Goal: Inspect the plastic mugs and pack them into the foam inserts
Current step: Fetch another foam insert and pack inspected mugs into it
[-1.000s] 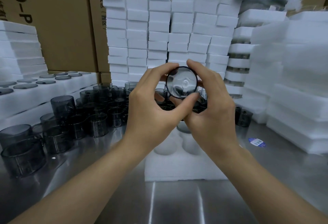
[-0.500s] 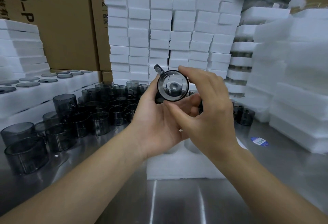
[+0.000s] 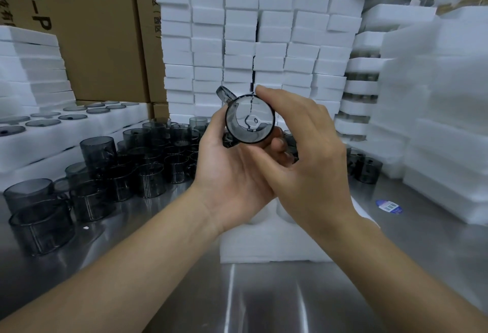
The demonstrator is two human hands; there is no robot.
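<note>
A smoky transparent plastic mug (image 3: 249, 121) is held up in front of me with its round end facing the camera and its handle pointing up-left. My left hand (image 3: 232, 171) cradles it from below, palm up, fingers curled behind it. My right hand (image 3: 303, 153) pinches its right side, index finger over the rim and thumb underneath. A white foam insert (image 3: 264, 243) with round pockets lies on the steel table under my hands, mostly hidden by them.
Several loose grey mugs (image 3: 148, 158) crowd the table at the left, and another mug (image 3: 368, 170) stands at the right. Filled foam trays (image 3: 66, 126) sit at the left. Foam block stacks (image 3: 250, 42) and cardboard boxes (image 3: 87, 29) wall the back. A blue sticker (image 3: 389, 206) lies on the table.
The mug has been turned between my hands, its handle coming up to the upper left. My left hand dropped from gripping the side to cradling it from below.
</note>
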